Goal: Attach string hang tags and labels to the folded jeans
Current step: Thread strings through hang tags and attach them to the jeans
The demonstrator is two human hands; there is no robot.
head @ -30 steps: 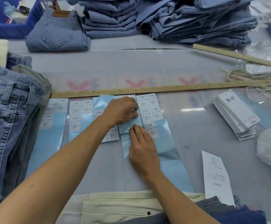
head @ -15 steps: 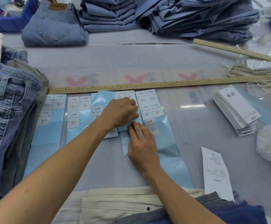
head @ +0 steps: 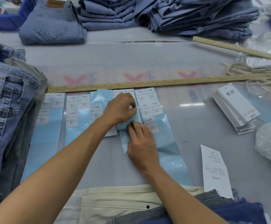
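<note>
A: Hands?
B: Both on the M label strip (head: 132, 122), fourth light-blue backing sheet from the left, just below the long wooden ruler (head: 147, 84). Left hand (head: 121, 109) has fingers curled, thumb and fingertips pinching at a sticker near the strip's middle. Whether the sticker is lifted off the backing: cannot tell, the fingers cover it.
A: Right?
B: Right hand (head: 141, 143) lies on the lower part of the same strip, fingers mostly straight, tips pressing the backing down just below the left hand. Nothing gripped.
A: Other labels?
B: XS strip (head: 48, 120), S strip (head: 75, 117), L strip (head: 100, 104) to the left, XL strip (head: 157, 126) to the right, all side by side, tops against the ruler.
A: Tags, jeans?
B: Hang tag stack (head: 235, 109) at right, fanned, well apart from the hands. String bundle (head: 251, 71) beyond it at the ruler's right end. Folded jeans (head: 52, 25) at far left edge of the table, more piles (head: 194, 15) beside them. Jeans pile (head: 4, 113) at near left. Cream trousers (head: 115, 202) at the near edge under the forearms. White printed slip (head: 215, 170) lower right.
</note>
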